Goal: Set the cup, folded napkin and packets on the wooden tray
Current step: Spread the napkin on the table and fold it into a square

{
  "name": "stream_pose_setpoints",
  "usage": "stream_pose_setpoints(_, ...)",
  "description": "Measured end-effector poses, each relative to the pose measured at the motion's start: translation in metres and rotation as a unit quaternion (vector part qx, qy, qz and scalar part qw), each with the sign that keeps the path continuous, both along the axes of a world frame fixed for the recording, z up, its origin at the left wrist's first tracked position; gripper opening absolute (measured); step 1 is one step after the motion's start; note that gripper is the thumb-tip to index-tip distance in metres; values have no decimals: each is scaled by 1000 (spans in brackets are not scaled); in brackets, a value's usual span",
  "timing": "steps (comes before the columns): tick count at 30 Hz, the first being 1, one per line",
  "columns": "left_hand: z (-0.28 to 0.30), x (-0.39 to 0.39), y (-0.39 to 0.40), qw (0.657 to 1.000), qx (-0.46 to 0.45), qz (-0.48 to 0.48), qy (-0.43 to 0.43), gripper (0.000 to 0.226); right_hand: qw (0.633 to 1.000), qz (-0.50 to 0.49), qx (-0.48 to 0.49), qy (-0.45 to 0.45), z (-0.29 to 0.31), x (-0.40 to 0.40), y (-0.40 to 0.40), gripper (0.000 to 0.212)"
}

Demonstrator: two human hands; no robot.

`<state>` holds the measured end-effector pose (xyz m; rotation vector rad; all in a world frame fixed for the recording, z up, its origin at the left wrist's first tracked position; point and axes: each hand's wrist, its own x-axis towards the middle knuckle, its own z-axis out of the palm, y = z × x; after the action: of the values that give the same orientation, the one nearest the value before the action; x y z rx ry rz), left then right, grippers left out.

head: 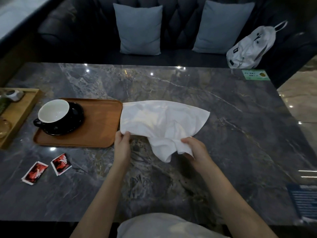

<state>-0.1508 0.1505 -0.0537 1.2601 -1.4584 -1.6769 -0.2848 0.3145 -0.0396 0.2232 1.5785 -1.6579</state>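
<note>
A black cup with a white inside stands on a black saucer at the left end of the brown wooden tray. A white cloth napkin lies spread and crumpled on the marble table just right of the tray. My left hand pinches its near left corner. My right hand grips a bunched part at its near edge. Two red packets lie on the table in front of the tray.
A lighter wooden tray with small items sits at the far left edge. Behind the table is a dark sofa with two blue cushions and a white bag. A green sticker marks the far right corner.
</note>
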Motion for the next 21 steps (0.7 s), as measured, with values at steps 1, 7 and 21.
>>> stream_pose_setpoints(1,1,1,-3,1000,16,17,13,14,1000,-14,-6,-13,0,-2,3,9)
stream_pose_setpoints(7,5,5,-6,991,-92,23,-92,12,997,-64,7,-49,-10,-10,20,15)
stream_pose_setpoints(21,-16,46,-22,842,-228,-89,-480,26,995,15,95,-34,-29,9,38,8)
